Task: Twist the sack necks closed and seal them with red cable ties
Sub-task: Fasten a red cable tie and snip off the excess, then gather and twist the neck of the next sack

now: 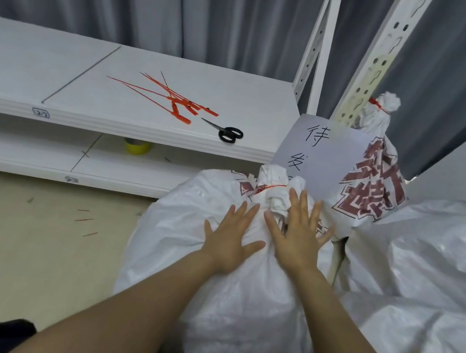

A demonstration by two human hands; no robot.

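So the big white woven plastic sack right in front looks done. Its twisted neck is bunched up with a thin red cable tie cinched around it. Both hands are flat on top of the sack with fingers straight and spread, gripping nothing. The left hand is just below the neck, and the right hand has its fingertips against the bunched fabric.

My read is that this is a press-down, either to check the seal or to shove the sack in beside the red-printed white sack behind it, which is tied too. If so, push with the palms on the body of the sack, not on the neck, so the tie doesn't get levered loose. Squeezing out trapped air is also a fair test that the twist holds.

I can't really make out whether the tie's tail is trimmed; it's too small to see.

The spare red cable ties and the black-handled scissors are on the white shelf, well to the left.
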